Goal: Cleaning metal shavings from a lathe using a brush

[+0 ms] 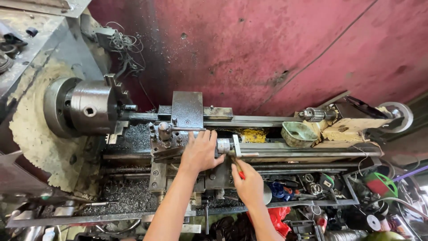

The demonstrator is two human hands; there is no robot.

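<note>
Metal lathe [249,120] spans the frame from upper left to right, set against a stained red wall [290,44]. Left hand [199,151] at centre, laid palm-down on the carriage [167,147], fingers spread fairly wide, fingertips reaching to the tool post [164,130] and its handle; thumb pointing right toward a small silver dial [224,145] just beside it. Right hand [248,183] lower centre, just right of the left, fingers curled closed round a red-handled tool [241,174]; the tool's tip points up toward the dial, contact not discernible. Chuck [89,109] at left, jaws facing right. Metal shavings [129,196] heaped in the tray below the bed, lower left. Tailstock [347,118] with drill chuck at right; a worn green dish [298,133] sits on the bed beside it. Loose tools and spools crowd the lower right.
</note>
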